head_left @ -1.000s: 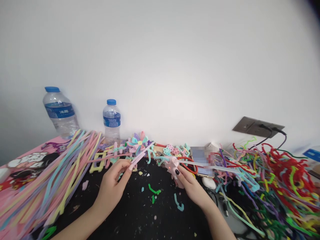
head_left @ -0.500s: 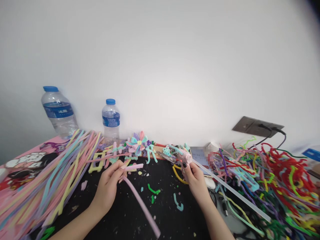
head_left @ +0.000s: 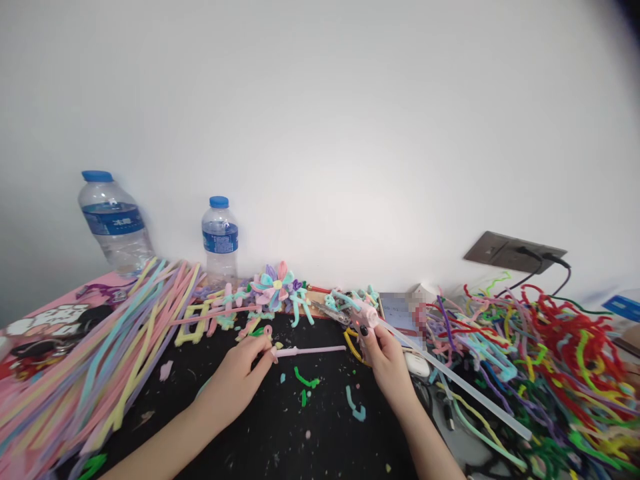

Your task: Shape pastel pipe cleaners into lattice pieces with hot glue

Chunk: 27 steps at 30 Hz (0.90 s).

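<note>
My left hand (head_left: 250, 367) is closed, thumb and fingers pinching a pale pink pipe cleaner (head_left: 315, 350). Its straight length points right across the black mat, and a small pink loop shows above my fingertips. In my right hand (head_left: 384, 353), fingers wrapped round the handle, is a pink hot glue gun (head_left: 367, 316) with a small red light. A long translucent glue stick (head_left: 465, 385) sticks out of its back toward the lower right. Yellow-handled scissors (head_left: 351, 341) lie just left of the glue gun, partly hidden behind it.
Pastel pipe cleaners (head_left: 125, 347) lie heaped on the left, a tangled multicoloured pile (head_left: 565, 360) on the right. A pipe-cleaner flower (head_left: 277, 285) sits at the back. Two water bottles (head_left: 219, 237) stand by the wall. Green and blue scraps (head_left: 306, 381) dot the black mat (head_left: 280, 433).
My left hand has moved right and lower with the pink pipe cleaner, which has swung from hanging down to lying nearly level. My right hand keeps the glue gun almost in place.
</note>
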Tool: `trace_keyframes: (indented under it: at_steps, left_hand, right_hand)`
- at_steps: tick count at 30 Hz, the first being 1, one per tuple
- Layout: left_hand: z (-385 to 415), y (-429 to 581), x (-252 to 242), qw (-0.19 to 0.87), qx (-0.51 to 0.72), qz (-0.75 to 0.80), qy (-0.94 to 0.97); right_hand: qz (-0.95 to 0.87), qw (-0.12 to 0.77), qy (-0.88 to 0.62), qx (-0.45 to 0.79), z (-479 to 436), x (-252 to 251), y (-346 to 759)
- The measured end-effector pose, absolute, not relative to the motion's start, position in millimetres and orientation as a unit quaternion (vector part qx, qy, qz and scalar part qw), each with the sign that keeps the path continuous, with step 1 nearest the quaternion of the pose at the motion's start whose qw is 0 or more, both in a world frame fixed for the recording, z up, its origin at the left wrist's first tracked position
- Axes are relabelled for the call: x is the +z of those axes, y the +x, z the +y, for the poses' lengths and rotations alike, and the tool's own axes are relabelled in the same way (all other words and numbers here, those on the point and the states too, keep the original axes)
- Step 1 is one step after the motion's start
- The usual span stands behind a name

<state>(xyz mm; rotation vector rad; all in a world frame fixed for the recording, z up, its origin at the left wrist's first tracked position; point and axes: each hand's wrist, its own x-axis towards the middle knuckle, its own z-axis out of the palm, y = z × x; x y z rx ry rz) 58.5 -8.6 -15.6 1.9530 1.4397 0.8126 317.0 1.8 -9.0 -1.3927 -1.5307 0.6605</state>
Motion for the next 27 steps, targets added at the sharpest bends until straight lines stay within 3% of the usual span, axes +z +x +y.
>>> trace_keyframes:
  at_steps: [20, 27]
  left_hand:
    - [-9.2, 57.9, -15.6, 0.195, 0.276, 0.517, 0.787]
    - [-6.1, 55.0, -17.1, 0.272, 0.308, 0.555, 0.724]
  right_hand:
    - [-0.644, 0.445, -0.575, 0.236, -0.6, -7.4, 315.1]
    - [-0.652, 0.441, -0.570, 0.236, -0.3, -8.3, 315.6]
